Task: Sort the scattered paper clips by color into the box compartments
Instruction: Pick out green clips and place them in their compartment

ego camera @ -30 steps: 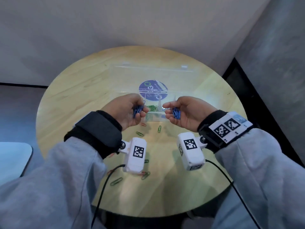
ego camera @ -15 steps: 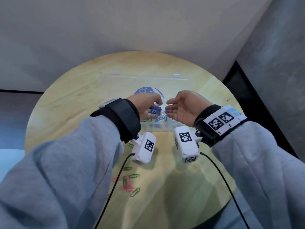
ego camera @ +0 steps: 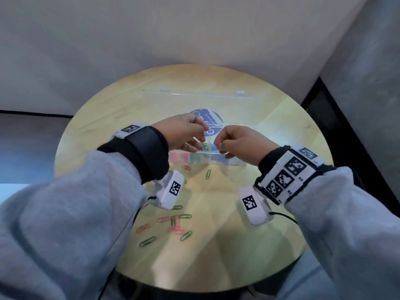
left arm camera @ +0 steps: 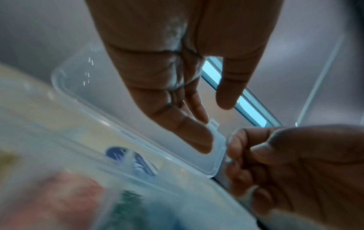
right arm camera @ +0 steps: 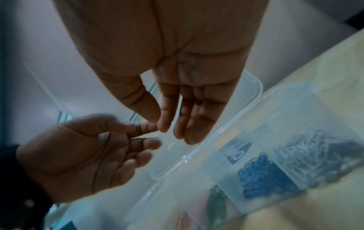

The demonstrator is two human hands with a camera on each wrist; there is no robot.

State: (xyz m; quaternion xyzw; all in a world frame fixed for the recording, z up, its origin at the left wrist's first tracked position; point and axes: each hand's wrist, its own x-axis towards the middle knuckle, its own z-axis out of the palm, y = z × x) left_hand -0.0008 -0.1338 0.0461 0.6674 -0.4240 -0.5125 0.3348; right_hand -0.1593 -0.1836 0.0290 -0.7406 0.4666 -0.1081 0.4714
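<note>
Both hands, left hand [ego camera: 186, 133] and right hand [ego camera: 236, 144], empty with fingers loosely curled above box [ego camera: 216, 162]; loose clips [ego camera: 173, 224] on bench lie toward the body, nearer the left.

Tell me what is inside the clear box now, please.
Inside the clear box, separate compartments hold blue clips, green clips, pale clips and red clips. The hands cover other parts.

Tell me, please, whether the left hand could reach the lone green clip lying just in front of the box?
Probably yes: the left hand hovers over the box, and the green clip lies close below it on bare table, nothing covering it.
</note>
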